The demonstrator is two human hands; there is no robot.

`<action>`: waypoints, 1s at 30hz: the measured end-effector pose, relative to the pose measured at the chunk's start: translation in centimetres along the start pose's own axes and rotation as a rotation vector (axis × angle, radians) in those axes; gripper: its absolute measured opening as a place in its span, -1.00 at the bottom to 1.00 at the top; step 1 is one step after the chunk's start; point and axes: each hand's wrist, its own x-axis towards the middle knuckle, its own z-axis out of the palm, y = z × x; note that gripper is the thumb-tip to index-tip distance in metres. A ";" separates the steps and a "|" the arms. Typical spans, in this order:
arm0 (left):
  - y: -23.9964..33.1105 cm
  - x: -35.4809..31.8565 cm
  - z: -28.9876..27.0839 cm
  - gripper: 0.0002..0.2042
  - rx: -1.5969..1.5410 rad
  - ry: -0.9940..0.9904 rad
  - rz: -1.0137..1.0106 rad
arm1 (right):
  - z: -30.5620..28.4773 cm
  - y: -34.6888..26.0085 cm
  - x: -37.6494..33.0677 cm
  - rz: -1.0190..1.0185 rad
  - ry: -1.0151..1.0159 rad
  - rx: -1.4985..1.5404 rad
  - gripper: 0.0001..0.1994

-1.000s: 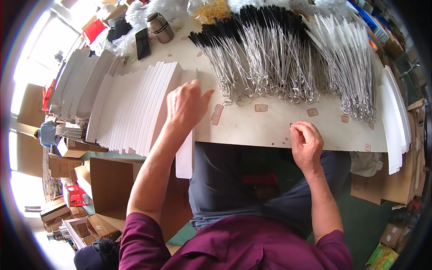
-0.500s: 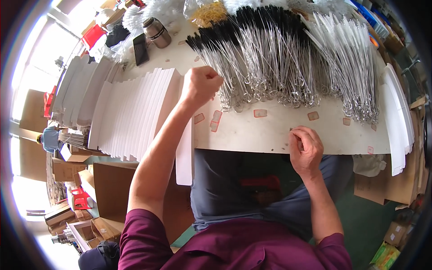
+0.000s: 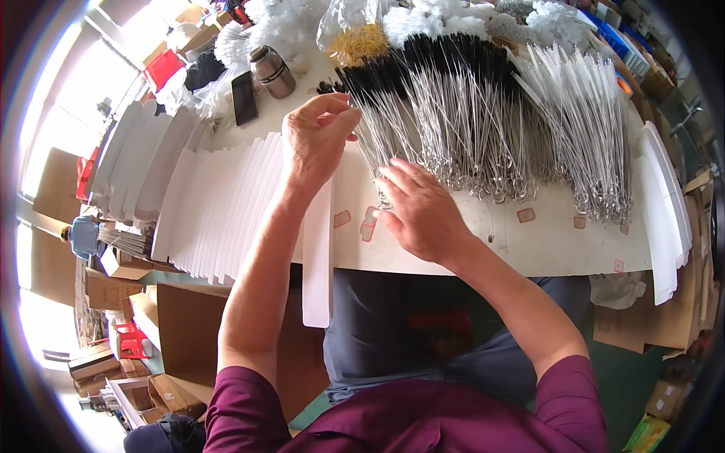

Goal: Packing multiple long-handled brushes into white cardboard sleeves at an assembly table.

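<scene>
My left hand (image 3: 317, 142) is closed in a pinch beside the left end of a long pile of wire-handled brushes with black bristles (image 3: 461, 57). What its fingertips hold, if anything, I cannot make out. My right hand (image 3: 423, 213) reaches to the looped handle ends at the pile's left edge, its fingers stretched out and lightly spread, fingertips at the wires. Brushes with clear or white bristles (image 3: 566, 72) lie to the right of the black ones, their loops toward me. A long white carton strip (image 3: 318, 257) lies below my left forearm, jutting past the table edge.
Rows of white folded cartons (image 3: 219, 204) fill the table's left. A steel flask (image 3: 272, 72) and a phone (image 3: 244, 98) stand and lie behind them. Yellow rubber bands (image 3: 356, 45) sit at the back. More white cartons (image 3: 664, 204) line the right edge. An open cardboard box (image 3: 189, 332) is below left.
My right hand has moved left and away from me, from the table's front edge to the brush loops, its fingers opening out. My left hand has shifted slightly left.
</scene>
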 end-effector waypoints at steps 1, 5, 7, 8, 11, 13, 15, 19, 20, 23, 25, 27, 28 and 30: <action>0.4 0.1 -0.2 -0.88 -0.005 0.000 0.007 | 0.8 0.2 1.2 -0.033 -0.029 -0.046 -0.55; 1.6 0.2 -1.0 -0.87 -0.146 -0.040 0.035 | 3.9 2.2 3.0 -0.001 -0.256 -0.212 -0.37; 2.6 -0.1 -1.4 -0.89 -0.257 -0.005 0.052 | 4.6 2.7 3.0 0.012 -0.264 -0.212 -0.37; 3.0 -0.3 -1.8 -0.89 -0.256 -0.001 0.049 | 4.8 2.6 3.0 0.028 -0.270 -0.211 -0.37; 4.9 -1.1 -2.4 -0.90 -0.290 0.113 0.136 | 5.2 2.5 3.0 0.028 -0.247 -0.222 -0.37; 6.7 -1.8 -2.5 -0.89 -0.322 0.134 0.187 | 5.3 2.5 3.0 0.025 -0.232 -0.218 -0.37; 7.9 -2.5 -2.9 -0.90 -0.378 0.144 0.282 | 5.0 2.5 3.1 0.036 -0.217 -0.209 -0.38; 9.8 -5.5 -2.4 -0.93 -0.286 0.065 0.384 | 2.4 1.4 3.7 0.182 -0.071 0.264 -0.34; 9.9 -6.8 -1.7 -0.93 -0.300 0.041 0.390 | 1.2 0.8 3.8 0.182 -0.077 0.264 -0.34; 9.7 -10.3 -0.5 -0.95 -0.050 -0.102 0.481 | -3.6 -1.1 3.8 0.642 -0.069 1.470 -0.15; 9.7 -12.0 1.0 -0.93 0.064 -0.179 0.622 | -6.9 -2.8 3.5 0.672 0.018 1.774 -0.18; 8.4 -14.4 3.1 -0.86 0.023 -0.228 0.617 | -8.2 -2.0 1.9 0.697 0.042 1.957 -0.26; 7.7 -15.7 3.7 -0.84 0.050 -0.281 0.587 | -8.6 -1.6 1.1 0.697 0.061 1.985 -0.30; 7.0 -16.8 4.5 -0.82 0.190 -0.294 0.829 | -9.5 -1.7 -0.5 0.790 0.184 2.017 -0.45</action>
